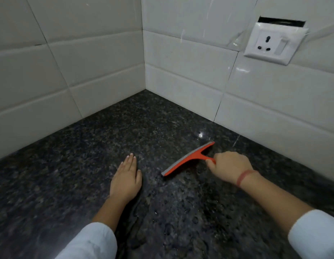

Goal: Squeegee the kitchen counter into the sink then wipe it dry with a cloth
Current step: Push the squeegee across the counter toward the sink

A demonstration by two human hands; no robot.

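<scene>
An orange squeegee (188, 159) with a grey rubber blade lies edge-down on the dark speckled granite counter (106, 139). My right hand (230, 167) is closed around its short handle, just right of the blade. My left hand (126, 179) rests flat on the counter with fingers together, a little left of the blade's near end. Water droplets and a wet sheen cover the counter in front of and around the squeegee. No sink or cloth is in view.
White tiled walls meet in a corner (144, 86) at the back of the counter. A white wall socket with a switch (272, 44) sits on the right wall above the counter. Both arms wear light sleeves.
</scene>
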